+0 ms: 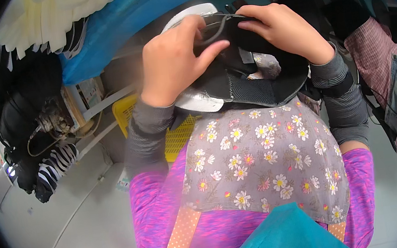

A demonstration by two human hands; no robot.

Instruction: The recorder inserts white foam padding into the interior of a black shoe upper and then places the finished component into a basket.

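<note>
Both hands are raised at the far side of my lap, over a black-and-white sewn piece of mesh and smooth panels. My left hand curls its fingers on the far edge of the piece, with the thumb stretched toward the middle. Opposite it, my right hand pinches the same edge between thumb and fingers. A thin dark grey strip curves between the two hands. The white panels show at the left of the piece. Its kind is not clear, and the left fingertips are partly hidden.
A flowered grey apron covers my lap. Beside my left forearm stands a yellow plastic basket. Bundles of black pieces and cream pieces hang at the left. A blue-covered edge runs across the back. Another person sits at the right.
</note>
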